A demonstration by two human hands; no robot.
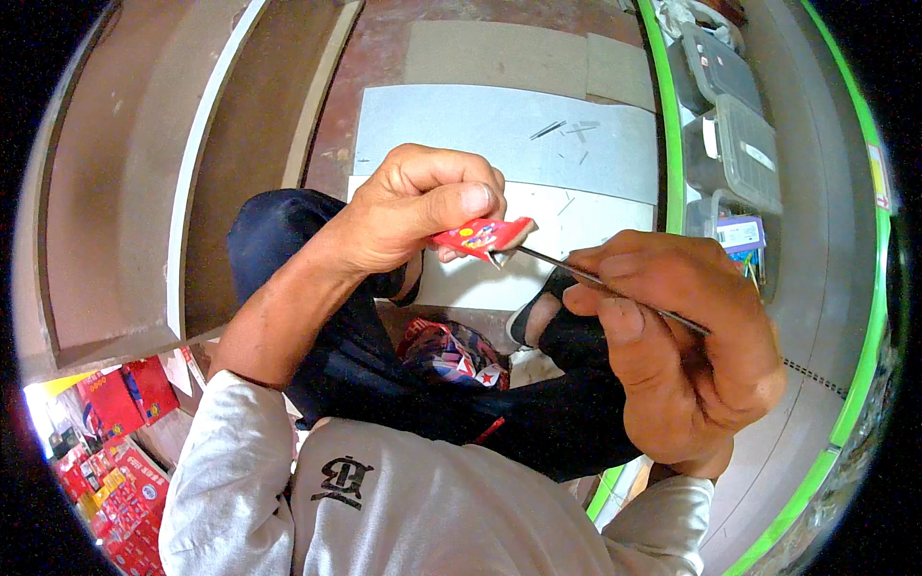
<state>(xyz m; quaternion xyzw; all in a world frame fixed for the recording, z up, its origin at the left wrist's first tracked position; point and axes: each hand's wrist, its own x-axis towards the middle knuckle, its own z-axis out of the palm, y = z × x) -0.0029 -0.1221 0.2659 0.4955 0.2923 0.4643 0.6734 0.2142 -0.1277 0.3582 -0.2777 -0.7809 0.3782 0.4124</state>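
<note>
Left hand [413, 206] pinched a small red printed piece [483, 236] at thumb and forefinger; right hand [687, 350] gripped a thin metal rod [595, 283], its long axis running lower right to upper left, tip at the piece's underside. Below lay pale grey floor sheets [480, 130] on brown ground. Clear lidded boxes [735, 144] sat along a green-edged shelf [670, 125] at right; red packages [115, 451] were stacked lower left.

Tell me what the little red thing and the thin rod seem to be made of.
The red piece looks like glossy printed plastic or card; its shine leaves that open. The rod looks like bare metal: thin, grey, with a bright glint along it.
</note>
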